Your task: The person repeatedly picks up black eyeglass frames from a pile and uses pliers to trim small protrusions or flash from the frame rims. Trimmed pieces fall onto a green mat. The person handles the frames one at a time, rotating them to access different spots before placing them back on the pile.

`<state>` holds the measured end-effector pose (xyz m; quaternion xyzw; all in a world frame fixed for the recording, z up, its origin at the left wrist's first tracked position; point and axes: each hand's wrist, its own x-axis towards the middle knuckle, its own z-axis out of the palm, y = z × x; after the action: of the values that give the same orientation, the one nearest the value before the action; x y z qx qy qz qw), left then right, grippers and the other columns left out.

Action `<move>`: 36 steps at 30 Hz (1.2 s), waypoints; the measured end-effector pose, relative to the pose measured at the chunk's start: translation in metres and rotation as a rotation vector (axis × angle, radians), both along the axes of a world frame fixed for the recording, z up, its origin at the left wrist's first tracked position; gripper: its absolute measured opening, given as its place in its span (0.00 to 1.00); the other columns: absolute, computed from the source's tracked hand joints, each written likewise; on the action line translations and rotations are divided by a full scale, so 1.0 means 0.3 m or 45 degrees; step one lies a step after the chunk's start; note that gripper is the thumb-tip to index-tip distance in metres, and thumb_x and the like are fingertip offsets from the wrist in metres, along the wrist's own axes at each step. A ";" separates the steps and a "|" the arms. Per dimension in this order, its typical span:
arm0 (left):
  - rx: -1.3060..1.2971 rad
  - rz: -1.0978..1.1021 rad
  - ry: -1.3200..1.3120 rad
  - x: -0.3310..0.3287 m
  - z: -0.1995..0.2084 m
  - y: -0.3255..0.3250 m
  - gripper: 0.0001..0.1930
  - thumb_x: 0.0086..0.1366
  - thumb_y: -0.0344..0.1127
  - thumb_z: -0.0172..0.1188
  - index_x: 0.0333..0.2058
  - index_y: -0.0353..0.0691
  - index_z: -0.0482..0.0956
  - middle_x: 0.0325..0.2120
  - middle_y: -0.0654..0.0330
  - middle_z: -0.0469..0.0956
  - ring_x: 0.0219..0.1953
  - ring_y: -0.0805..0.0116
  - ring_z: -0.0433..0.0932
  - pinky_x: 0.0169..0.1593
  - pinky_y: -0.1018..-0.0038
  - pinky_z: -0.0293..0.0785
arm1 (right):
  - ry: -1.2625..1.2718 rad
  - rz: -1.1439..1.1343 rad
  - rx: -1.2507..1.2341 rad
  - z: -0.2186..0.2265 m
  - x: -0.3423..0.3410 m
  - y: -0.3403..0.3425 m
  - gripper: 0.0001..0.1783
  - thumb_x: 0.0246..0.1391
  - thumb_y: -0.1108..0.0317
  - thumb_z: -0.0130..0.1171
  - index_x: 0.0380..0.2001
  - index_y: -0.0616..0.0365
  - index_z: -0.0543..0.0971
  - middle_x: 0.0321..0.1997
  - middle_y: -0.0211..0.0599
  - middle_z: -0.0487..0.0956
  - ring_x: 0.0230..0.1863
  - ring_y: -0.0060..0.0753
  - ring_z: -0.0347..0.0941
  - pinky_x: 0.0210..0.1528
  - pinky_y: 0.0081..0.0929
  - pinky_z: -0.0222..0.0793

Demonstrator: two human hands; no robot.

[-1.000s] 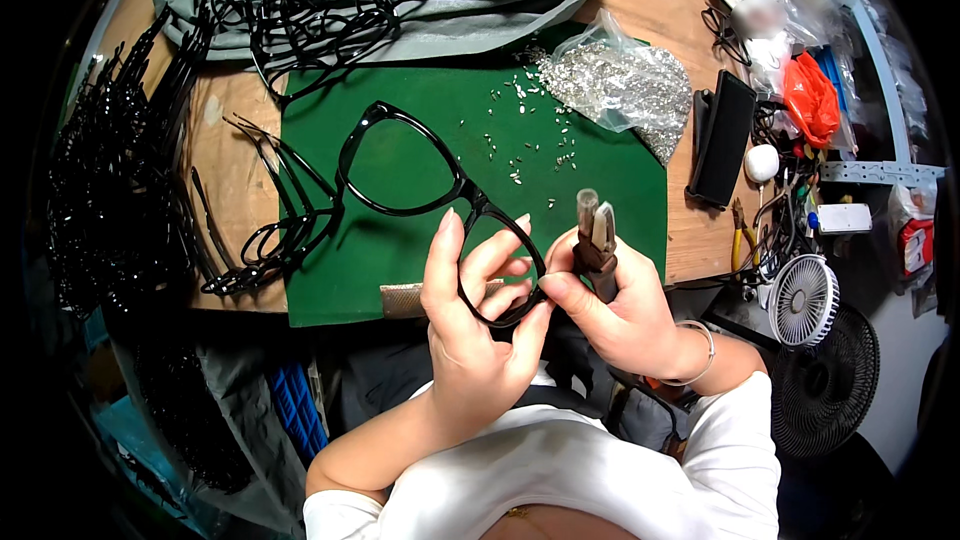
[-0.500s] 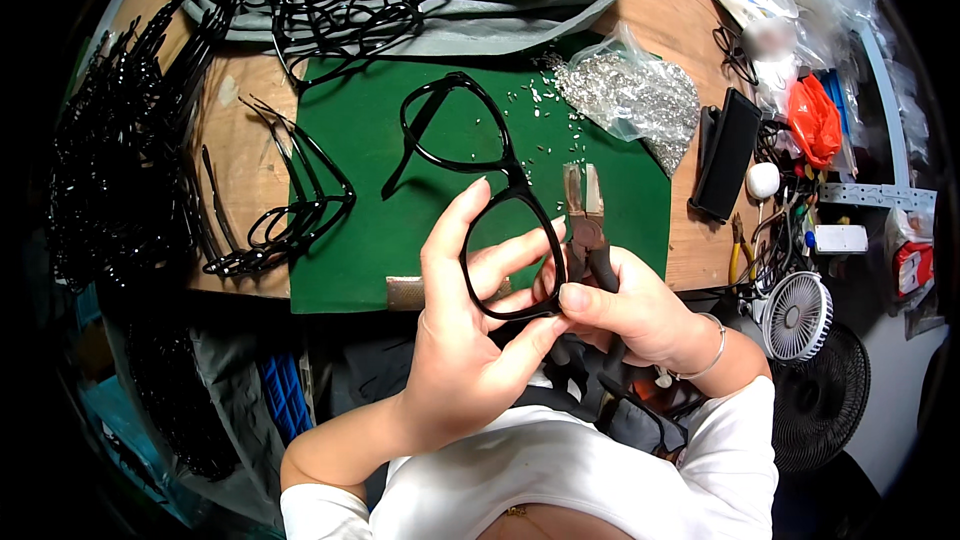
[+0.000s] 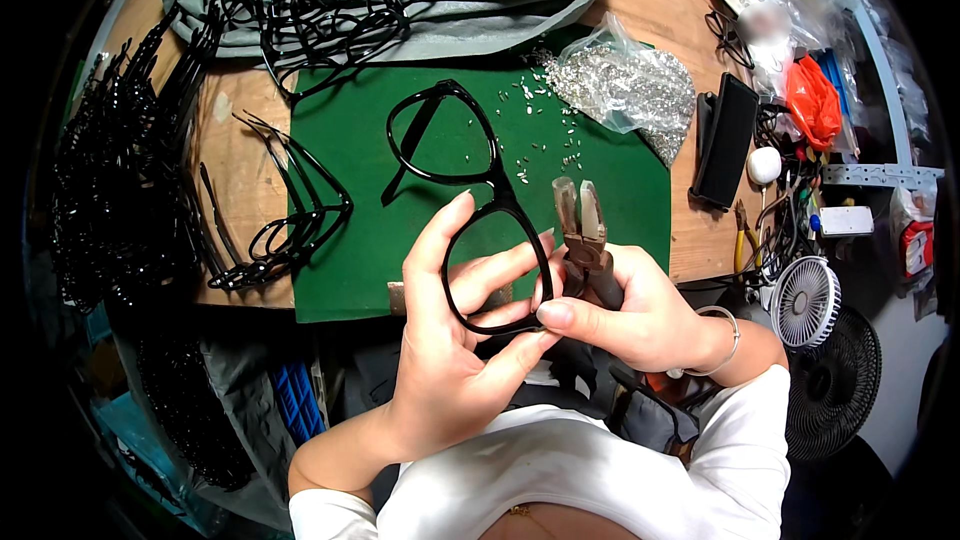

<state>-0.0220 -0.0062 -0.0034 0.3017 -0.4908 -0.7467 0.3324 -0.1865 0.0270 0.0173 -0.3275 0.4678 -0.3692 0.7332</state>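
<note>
My left hand point(image 3: 450, 340) grips a black eyeglass frame point(image 3: 505, 190) by its nearer rim, fingers spread around and behind it. No lens can be made out in the frame, and one temple points off to the left at its far end. Pliers point(image 3: 582, 240) with worn metal jaws pointing away rest in my right hand point(image 3: 640, 310), whose thumb presses on the near corner of the frame beside my left thumb. Their jaws stand slightly apart with nothing between them. A green mat point(image 3: 345, 155) lies beneath.
Small silvery pieces point(image 3: 540, 95) are scattered by a clear plastic bag point(image 3: 625, 85) full of them. Black frames point(image 3: 285, 210) lie at the left, with a larger pile point(image 3: 120, 170) beyond. Grey cloth point(image 3: 520, 0) carries more. A black phone-like object point(image 3: 725, 140) and a white fan point(image 3: 805, 302) are at right.
Both hands and the eyeglass frame have shifted slightly left and nearer in view. The pliers have turned a little in my right hand, and their jaws show more broadly.
</note>
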 end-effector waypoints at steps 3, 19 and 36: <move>-0.006 0.010 -0.002 0.005 0.005 -0.001 0.45 0.50 0.18 0.57 0.58 0.43 0.33 0.48 0.47 0.65 0.45 0.63 0.71 0.47 0.70 0.71 | -0.079 0.002 0.048 0.016 0.008 -0.014 0.08 0.53 0.67 0.52 0.30 0.60 0.67 0.31 0.27 0.69 0.34 0.13 0.61 0.37 0.16 0.60; 0.053 -0.090 0.034 0.074 0.041 -0.028 0.45 0.49 0.16 0.57 0.57 0.39 0.33 0.49 0.43 0.64 0.43 0.64 0.71 0.48 0.70 0.70 | 0.405 0.805 -0.175 0.053 -0.059 -0.004 0.22 0.55 0.54 0.45 0.38 0.66 0.68 0.29 0.47 0.72 0.33 0.42 0.70 0.35 0.31 0.65; 0.174 -0.071 -0.063 0.046 0.029 -0.041 0.43 0.50 0.14 0.53 0.57 0.43 0.34 0.51 0.44 0.61 0.37 0.73 0.74 0.40 0.78 0.73 | 0.947 0.637 -0.368 -0.017 -0.125 -0.023 0.28 0.51 0.53 0.50 0.44 0.70 0.67 0.35 0.58 0.73 0.39 0.51 0.70 0.42 0.37 0.65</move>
<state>-0.0081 -0.0186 0.0053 0.3282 -0.4550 -0.7798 0.2777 -0.2240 0.0201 0.0123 -0.6389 0.5493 -0.1001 0.5292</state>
